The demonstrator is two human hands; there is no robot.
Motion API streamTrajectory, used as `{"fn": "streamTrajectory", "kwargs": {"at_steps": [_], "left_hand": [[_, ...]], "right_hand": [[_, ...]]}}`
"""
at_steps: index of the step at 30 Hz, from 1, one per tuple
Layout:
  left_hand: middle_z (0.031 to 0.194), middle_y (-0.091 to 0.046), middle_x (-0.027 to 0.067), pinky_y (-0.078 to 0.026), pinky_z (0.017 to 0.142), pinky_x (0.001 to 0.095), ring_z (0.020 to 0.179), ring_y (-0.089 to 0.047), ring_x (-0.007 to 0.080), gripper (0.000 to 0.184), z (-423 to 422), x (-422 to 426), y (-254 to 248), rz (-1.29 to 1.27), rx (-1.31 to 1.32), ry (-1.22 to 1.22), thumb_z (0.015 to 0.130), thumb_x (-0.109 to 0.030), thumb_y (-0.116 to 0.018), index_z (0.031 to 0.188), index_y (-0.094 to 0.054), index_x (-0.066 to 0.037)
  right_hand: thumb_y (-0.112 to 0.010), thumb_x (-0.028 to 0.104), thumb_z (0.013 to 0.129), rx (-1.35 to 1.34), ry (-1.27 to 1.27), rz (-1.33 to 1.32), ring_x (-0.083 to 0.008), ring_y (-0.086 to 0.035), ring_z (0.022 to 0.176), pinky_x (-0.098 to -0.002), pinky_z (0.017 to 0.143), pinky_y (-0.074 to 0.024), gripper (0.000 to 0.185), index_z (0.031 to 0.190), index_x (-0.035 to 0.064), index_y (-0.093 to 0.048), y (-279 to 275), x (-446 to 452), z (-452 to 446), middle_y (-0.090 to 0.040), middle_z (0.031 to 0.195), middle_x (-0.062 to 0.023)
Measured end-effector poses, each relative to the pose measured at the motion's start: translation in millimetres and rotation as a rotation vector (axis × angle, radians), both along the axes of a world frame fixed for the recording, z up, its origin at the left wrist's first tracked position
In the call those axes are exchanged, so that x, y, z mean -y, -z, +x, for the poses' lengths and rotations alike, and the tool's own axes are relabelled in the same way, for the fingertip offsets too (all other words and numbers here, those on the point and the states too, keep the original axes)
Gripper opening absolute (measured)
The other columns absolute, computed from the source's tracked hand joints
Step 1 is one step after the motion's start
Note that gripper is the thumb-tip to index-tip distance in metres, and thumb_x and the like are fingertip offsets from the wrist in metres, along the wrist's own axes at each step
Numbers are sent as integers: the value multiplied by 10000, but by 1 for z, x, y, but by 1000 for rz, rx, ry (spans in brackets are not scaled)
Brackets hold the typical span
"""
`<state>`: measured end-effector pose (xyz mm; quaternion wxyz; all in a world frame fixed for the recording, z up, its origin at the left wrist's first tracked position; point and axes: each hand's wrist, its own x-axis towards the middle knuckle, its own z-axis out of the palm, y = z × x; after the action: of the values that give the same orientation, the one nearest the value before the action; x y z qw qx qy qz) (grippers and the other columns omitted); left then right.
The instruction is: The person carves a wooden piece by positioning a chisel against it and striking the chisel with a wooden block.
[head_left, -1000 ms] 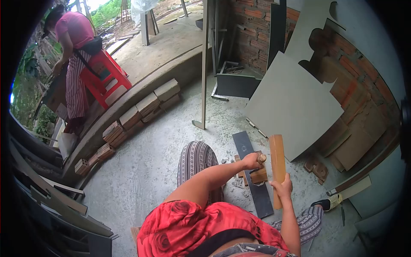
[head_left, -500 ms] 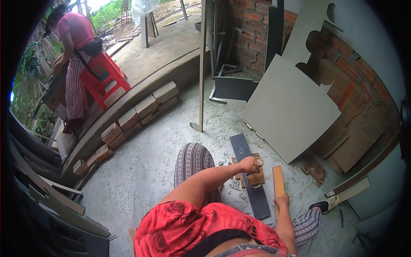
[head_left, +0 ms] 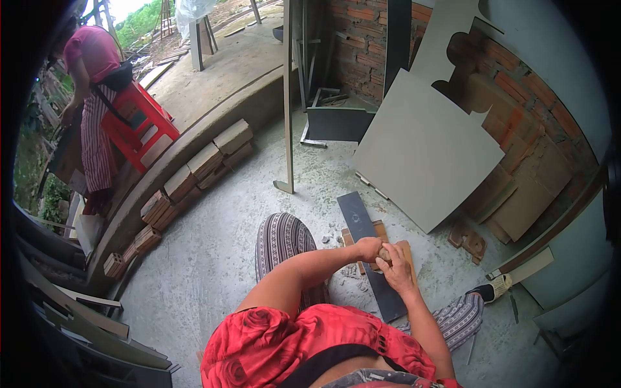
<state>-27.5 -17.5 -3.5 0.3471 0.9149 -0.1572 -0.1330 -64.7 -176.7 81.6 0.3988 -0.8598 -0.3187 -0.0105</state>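
Observation:
My left hand (head_left: 369, 248) is closed around a wooden-handled tool (head_left: 385, 254), whose pale rounded end shows; its lower part is hidden. My right hand (head_left: 398, 271) has its fingers bent around the same handle end, touching my left hand. Both hands are over a long dark plank (head_left: 354, 210) lying at a slant on the floor. Crossing the plank there is a brown wooden piece (head_left: 380, 228), mostly covered by my hands. An orange-brown wooden bar (head_left: 408, 252) lies to the right of the plank, partly behind my right hand.
Grey debris (head_left: 351, 271) lies on the concrete floor (head_left: 207, 258). Large pale panels (head_left: 430, 149) lean at the right, near a cut wooden piece (head_left: 467, 242). A thin upright post (head_left: 288, 97) stands ahead. Bricks (head_left: 204, 161) line the ledge; beyond, another person (head_left: 94, 55) is beside a red stool (head_left: 139, 123).
My right hand has let go of the orange-brown wooden bar and come up to the tool handle in my left hand. The other person has bent and reached lower.

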Motion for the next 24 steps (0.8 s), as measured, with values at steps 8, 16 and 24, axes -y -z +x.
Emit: {"fn": "streamTrajectory", "kwargs": {"at_steps": [8,16,24], "left_hand": [[803,-662,115,-517,665,395,782,-640,334,156,12,-21,-39,439,80,108,671,-189,-631,756,-666,-63],[741,-568,2,-444,681,243,747,-537,74,209,-8,-24,-240,-1085,-38,115,866,-172,-616,768,-543,-2],[857,-595,124,-499,685,325,770,-594,255,650,-87,5,-420,-1554,645,969,690,-584,-686,863,-615,39]], "right_hand": [[-526,170,844,-39,-44,10,-354,-532,956,-398,812,-440,237,1026,20,-503,18,-7,0,-524,1032,-172],[-523,193,827,-150,19,63,-327,-561,847,-376,741,-448,192,947,43,-532,24,-4,4,-547,927,-150],[-530,183,817,-35,-180,-16,-340,-541,925,-400,789,-440,209,981,54,-529,144,42,44,-550,975,-149]]}}
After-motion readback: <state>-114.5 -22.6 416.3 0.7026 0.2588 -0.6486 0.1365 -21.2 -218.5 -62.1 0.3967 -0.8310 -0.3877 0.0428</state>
